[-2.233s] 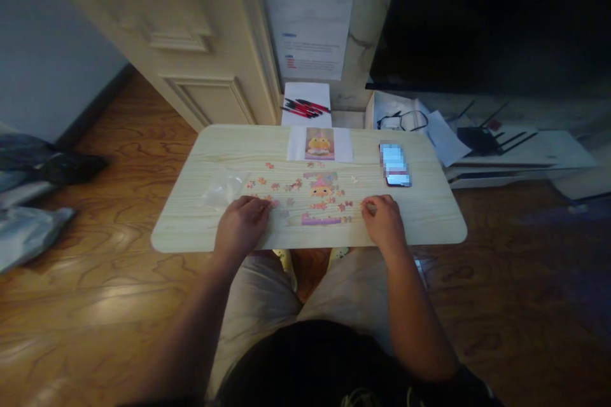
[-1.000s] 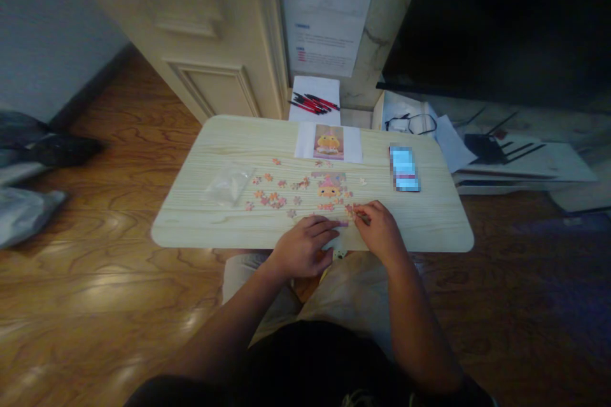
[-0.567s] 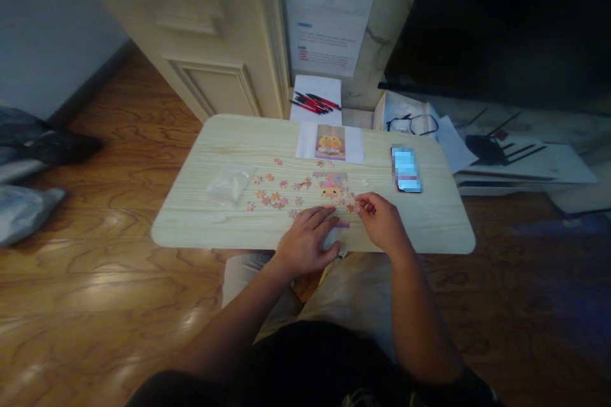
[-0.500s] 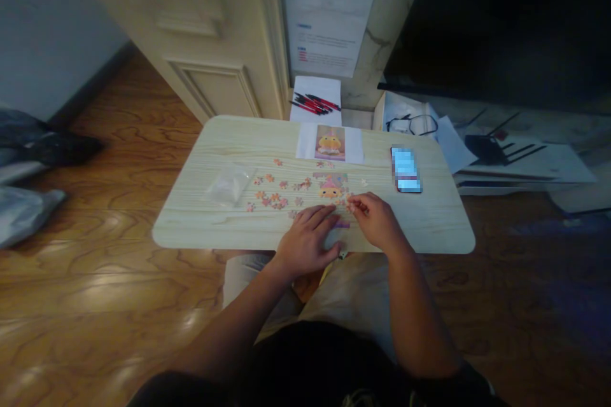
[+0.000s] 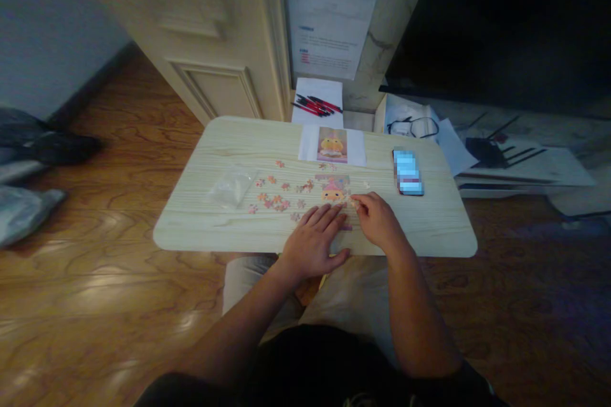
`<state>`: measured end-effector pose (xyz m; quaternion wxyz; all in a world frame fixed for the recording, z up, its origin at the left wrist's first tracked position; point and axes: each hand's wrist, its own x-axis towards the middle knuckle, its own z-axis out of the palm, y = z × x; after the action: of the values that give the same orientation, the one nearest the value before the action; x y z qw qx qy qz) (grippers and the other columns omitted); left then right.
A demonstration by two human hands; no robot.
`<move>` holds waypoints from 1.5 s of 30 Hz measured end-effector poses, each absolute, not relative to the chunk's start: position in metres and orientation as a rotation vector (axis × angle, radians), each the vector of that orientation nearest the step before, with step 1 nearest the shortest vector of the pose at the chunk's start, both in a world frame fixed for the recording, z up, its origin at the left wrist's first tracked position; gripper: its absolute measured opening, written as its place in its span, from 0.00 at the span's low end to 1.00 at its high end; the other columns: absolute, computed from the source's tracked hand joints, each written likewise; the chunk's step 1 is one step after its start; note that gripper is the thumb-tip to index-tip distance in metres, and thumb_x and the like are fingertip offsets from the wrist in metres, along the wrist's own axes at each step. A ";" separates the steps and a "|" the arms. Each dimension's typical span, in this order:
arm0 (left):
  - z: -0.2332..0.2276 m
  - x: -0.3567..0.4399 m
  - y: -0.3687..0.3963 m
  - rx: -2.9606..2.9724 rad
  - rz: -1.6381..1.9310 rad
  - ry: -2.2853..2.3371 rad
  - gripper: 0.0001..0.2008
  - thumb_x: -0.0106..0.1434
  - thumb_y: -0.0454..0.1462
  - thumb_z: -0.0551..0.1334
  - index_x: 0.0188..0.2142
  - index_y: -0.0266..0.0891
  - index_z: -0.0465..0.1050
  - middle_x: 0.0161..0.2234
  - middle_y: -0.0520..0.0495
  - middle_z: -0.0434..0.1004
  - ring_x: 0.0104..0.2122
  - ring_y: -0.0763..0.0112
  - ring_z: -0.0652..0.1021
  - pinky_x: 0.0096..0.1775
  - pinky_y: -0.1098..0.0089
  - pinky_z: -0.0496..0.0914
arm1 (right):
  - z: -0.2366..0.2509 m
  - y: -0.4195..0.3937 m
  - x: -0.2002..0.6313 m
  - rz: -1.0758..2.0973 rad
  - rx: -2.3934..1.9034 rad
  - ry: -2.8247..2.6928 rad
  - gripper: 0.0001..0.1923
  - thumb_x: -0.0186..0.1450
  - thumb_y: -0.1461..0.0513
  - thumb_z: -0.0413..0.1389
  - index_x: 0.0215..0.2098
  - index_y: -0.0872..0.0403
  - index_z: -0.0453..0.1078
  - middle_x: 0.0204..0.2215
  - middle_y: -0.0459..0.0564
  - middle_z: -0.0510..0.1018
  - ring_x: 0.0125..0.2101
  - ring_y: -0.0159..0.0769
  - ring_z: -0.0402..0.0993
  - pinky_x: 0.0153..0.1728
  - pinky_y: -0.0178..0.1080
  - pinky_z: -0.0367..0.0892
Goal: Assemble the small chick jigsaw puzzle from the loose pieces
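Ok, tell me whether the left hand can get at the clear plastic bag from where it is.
Probably yes. The left hand lies flat near the table's front edge, and the clear plastic bag sits further left with only bare tabletop and a few loose puzzle pieces nearby.

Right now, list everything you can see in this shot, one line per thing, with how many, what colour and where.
table: one, pale wood grain, centre.
loose puzzle pieces: many, pink and orange, scattered at table middle.
joined puzzle section: one, yellow and pink, just beyond the fingertips.
reference picture: one, yellow figure on white sheet, table's far edge.
plastic bag: one, clear, table left.
phone: one, dark with lit screen, table right.
pens: several, red and black, on white paper beyond the table.
glasses: one pair, dark frame, on papers far right.
left hand: flat on the table by the pieces.
right hand: fingertips pinching a small piece, too small to make out.
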<state>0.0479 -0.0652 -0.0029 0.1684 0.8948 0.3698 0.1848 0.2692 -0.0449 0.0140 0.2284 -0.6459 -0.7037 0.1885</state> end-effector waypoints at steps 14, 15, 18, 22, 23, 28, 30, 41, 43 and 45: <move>-0.001 0.043 -0.067 2.565 0.508 1.048 0.37 0.64 0.55 0.63 0.67 0.41 0.65 0.71 0.40 0.61 0.69 0.46 0.65 0.69 0.46 0.57 | 0.015 -0.050 0.273 0.655 -1.761 -1.760 0.10 0.70 0.64 0.55 0.48 0.51 0.76 0.41 0.51 0.83 0.41 0.40 0.79 0.46 0.43 0.73; 0.000 0.041 -0.067 2.561 0.517 1.052 0.36 0.65 0.55 0.63 0.66 0.40 0.65 0.71 0.39 0.62 0.68 0.46 0.65 0.69 0.46 0.58 | 0.015 -0.048 0.269 0.666 -1.764 -1.751 0.08 0.70 0.63 0.57 0.46 0.51 0.76 0.40 0.50 0.83 0.39 0.40 0.79 0.45 0.42 0.73; 0.001 0.033 -0.068 2.544 0.542 1.070 0.34 0.65 0.54 0.63 0.65 0.40 0.66 0.69 0.38 0.65 0.66 0.46 0.68 0.67 0.46 0.60 | 0.015 -0.041 0.253 0.679 -1.752 -1.768 0.06 0.69 0.63 0.59 0.42 0.50 0.77 0.38 0.49 0.84 0.39 0.39 0.79 0.44 0.41 0.72; 0.001 0.025 -0.071 2.538 0.574 1.057 0.33 0.66 0.52 0.63 0.65 0.41 0.66 0.67 0.38 0.68 0.65 0.46 0.69 0.65 0.45 0.62 | 0.016 -0.031 0.226 0.675 -1.698 -1.838 0.09 0.70 0.65 0.58 0.44 0.49 0.79 0.41 0.49 0.84 0.41 0.39 0.79 0.46 0.41 0.71; 0.002 0.023 -0.072 2.537 0.587 1.052 0.32 0.66 0.52 0.62 0.65 0.41 0.67 0.67 0.38 0.68 0.65 0.47 0.69 0.64 0.45 0.63 | 0.016 -0.029 0.220 0.673 -1.679 -1.869 0.09 0.70 0.65 0.58 0.44 0.49 0.79 0.42 0.49 0.84 0.42 0.40 0.79 0.47 0.41 0.71; 0.003 0.010 -0.072 2.543 0.657 1.041 0.27 0.67 0.50 0.62 0.61 0.40 0.71 0.64 0.38 0.71 0.62 0.48 0.71 0.62 0.47 0.66 | 0.019 -0.014 0.202 0.614 -1.629 -2.027 0.10 0.69 0.68 0.57 0.42 0.52 0.80 0.43 0.52 0.83 0.46 0.41 0.77 0.51 0.43 0.69; 0.002 0.002 -0.070 2.550 0.683 1.044 0.25 0.68 0.49 0.62 0.58 0.40 0.73 0.61 0.38 0.74 0.59 0.49 0.73 0.59 0.48 0.68 | 0.020 -0.006 0.199 0.565 -1.646 -2.038 0.11 0.69 0.68 0.56 0.44 0.52 0.80 0.44 0.53 0.82 0.46 0.41 0.77 0.52 0.42 0.69; -0.003 -0.017 -0.071 2.568 0.786 1.020 0.14 0.69 0.44 0.61 0.49 0.40 0.77 0.51 0.41 0.80 0.49 0.55 0.77 0.50 0.53 0.70 | 0.012 0.032 0.171 0.388 -1.740 -2.167 0.12 0.70 0.63 0.58 0.50 0.53 0.79 0.49 0.59 0.77 0.54 0.48 0.71 0.59 0.46 0.65; -0.004 -0.019 -0.071 2.570 0.793 1.020 0.14 0.69 0.44 0.61 0.49 0.40 0.77 0.51 0.41 0.80 0.49 0.56 0.77 0.50 0.53 0.70 | 0.012 0.032 0.169 0.387 -1.736 -2.133 0.10 0.68 0.63 0.59 0.47 0.53 0.78 0.47 0.57 0.78 0.53 0.47 0.72 0.58 0.46 0.65; -0.003 -0.019 -0.071 2.572 0.794 1.016 0.14 0.69 0.43 0.61 0.49 0.40 0.77 0.51 0.42 0.80 0.49 0.56 0.76 0.50 0.53 0.70 | 0.012 0.031 0.169 0.399 -1.702 -2.100 0.08 0.66 0.65 0.60 0.44 0.53 0.77 0.46 0.56 0.78 0.51 0.46 0.72 0.57 0.45 0.66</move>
<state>-0.0195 -0.0707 -0.0030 0.1316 0.8862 0.3500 0.2735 0.1690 0.0313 0.0124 0.2032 -0.6100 -0.7525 0.1429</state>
